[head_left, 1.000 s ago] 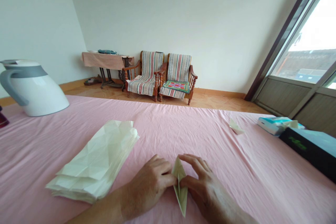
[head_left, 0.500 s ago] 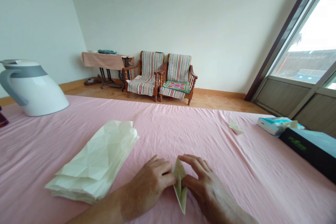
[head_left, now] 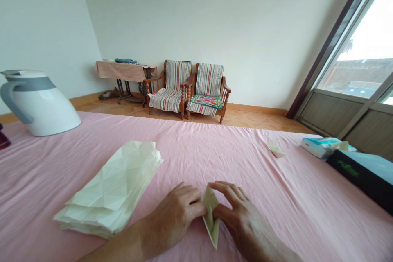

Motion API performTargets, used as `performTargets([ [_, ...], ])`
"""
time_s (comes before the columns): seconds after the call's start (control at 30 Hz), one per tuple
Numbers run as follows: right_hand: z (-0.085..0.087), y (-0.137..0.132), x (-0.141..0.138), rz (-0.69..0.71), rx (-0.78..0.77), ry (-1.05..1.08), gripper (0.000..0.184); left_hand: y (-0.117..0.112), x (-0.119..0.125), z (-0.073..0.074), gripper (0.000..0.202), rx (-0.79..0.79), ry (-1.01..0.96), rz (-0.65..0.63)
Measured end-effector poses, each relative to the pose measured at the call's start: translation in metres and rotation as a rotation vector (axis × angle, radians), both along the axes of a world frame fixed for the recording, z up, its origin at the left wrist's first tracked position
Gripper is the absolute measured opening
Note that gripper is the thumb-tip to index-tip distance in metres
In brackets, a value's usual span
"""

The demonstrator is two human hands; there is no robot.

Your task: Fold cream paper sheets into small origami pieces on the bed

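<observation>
Pink-clothed table (head_left: 215, 147). Far left corner: white jug (head_left: 39, 104). Nearer, left of the hands: stack of creased cream sheets (head_left: 113, 188), lying flat. Left hand (head_left: 172, 219) has its fingers curled together, tips pressed on the folded paper (head_left: 211, 217) — it lies between both hands near the front edge. Right hand (head_left: 242, 221) — thumb and forefinger pinch its right side, other fingers loosely spread. Right edge: small folded piece (head_left: 275, 148), tissue box (head_left: 322, 146), dark box (head_left: 365, 176).

The folded paper (head_left: 211, 215) and the stack of sheets (head_left: 113, 188) are cream. The tabletop (head_left: 221, 147) is pink, the kettle (head_left: 46, 108) white with grey trim, the chairs (head_left: 192, 90) striped, and the box (head_left: 365, 174) black.
</observation>
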State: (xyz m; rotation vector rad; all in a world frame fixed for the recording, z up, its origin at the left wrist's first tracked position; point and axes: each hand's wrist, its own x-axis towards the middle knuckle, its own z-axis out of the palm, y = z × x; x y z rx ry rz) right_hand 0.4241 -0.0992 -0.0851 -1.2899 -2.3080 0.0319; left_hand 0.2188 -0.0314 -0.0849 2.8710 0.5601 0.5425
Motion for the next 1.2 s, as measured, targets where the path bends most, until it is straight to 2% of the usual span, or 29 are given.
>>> performTargets([
  [0.3, -0.001, 0.0, 0.0, 0.0, -0.02, 0.021, 0.03, 0.001, 0.0, -0.001, 0.015, -0.012, 0.002, -0.001],
  [0.5, 0.001, -0.002, -0.001, 0.0, -0.078, 0.106, 0.03, -0.001, -0.002, 0.005, 0.015, -0.04, 0.018, -0.005],
  [0.6, 0.0, -0.003, -0.001, -0.014, -0.103, 0.154, 0.04, -0.002, -0.003, 0.007, 0.014, -0.085, 0.018, -0.002],
  [0.7, 0.002, -0.004, 0.0, -0.053, -0.062, 0.229, 0.048, -0.002, -0.004, 0.01, 0.017, -0.135, -0.005, 0.0],
  [0.83, 0.011, -0.011, 0.003, -0.076, -0.037, 0.337, 0.022, -0.003, -0.004, 0.013, 0.021, -0.189, -0.049, 0.013],
  [0.93, 0.017, -0.017, 0.002, -0.056, -0.006, 0.284, 0.004, -0.003, -0.004, 0.012, 0.021, -0.207, -0.083, 0.027],
  [1.07, 0.018, -0.02, -0.008, 0.069, 0.116, 0.156, 0.025, -0.001, -0.004, 0.006, 0.017, -0.252, -0.173, 0.122],
  [1.2, 0.011, -0.021, -0.017, 0.08, 0.189, 0.056, 0.027, 0.001, -0.005, 0.0, 0.024, -0.265, -0.254, 0.23],
])
